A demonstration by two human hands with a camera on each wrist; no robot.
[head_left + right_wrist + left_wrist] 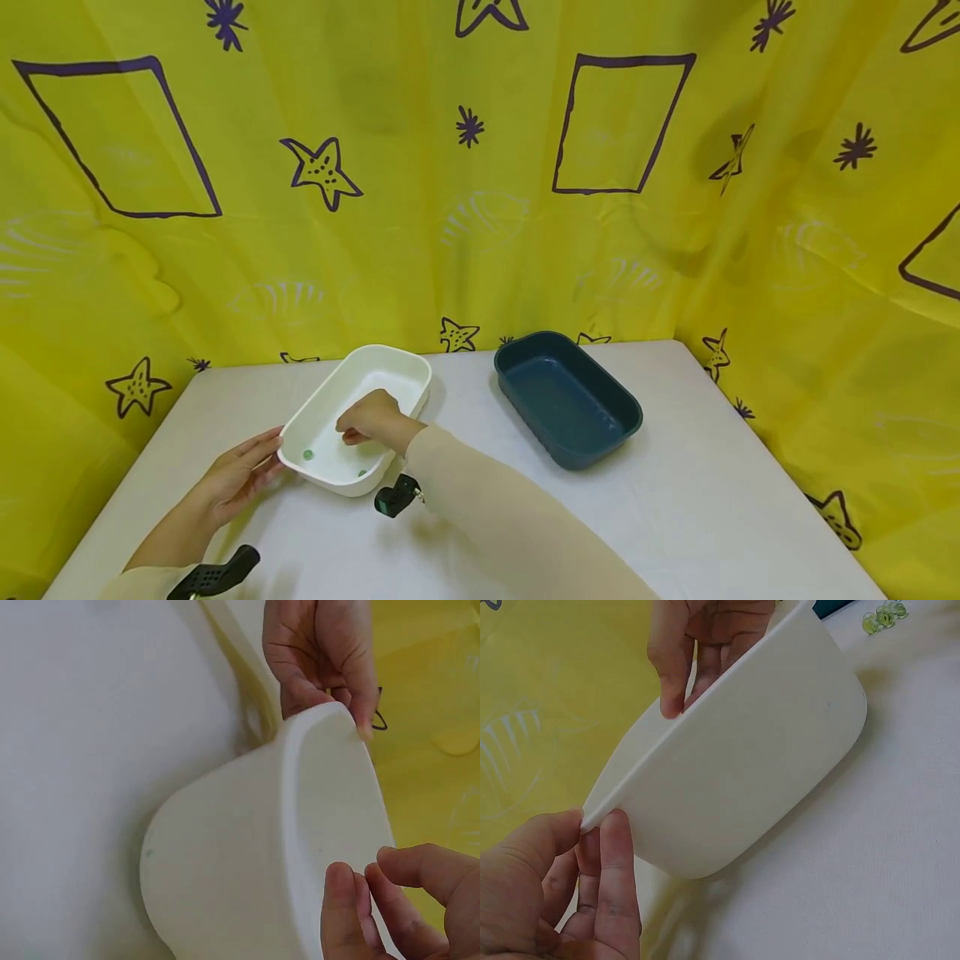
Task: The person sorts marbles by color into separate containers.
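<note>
A white rectangular tub (pixel 333 392) with rounded corners sits left of centre on the table. My left hand (pixel 238 473) pinches its near left corner, thumb on the rim and fingers against the outer wall, as the left wrist view shows. Inside the tub, a green glass marble (pixel 307 455) lies near that corner and another marble (pixel 362 473) near the front wall. My right hand (pixel 372 417) reaches over the tub's right wall with fingers bent down inside. In the right wrist view its thumb and fingertips (pixel 340 879) are close together; I cannot tell whether they hold anything.
A dark teal tub (pixel 566 400) stands to the right, set at an angle. Several glass marbles (pixel 885 615) lie on the white tablecloth (pixel 712 500) beside the white tub. A yellow patterned curtain (pixel 420 250) hangs behind the table and along its sides.
</note>
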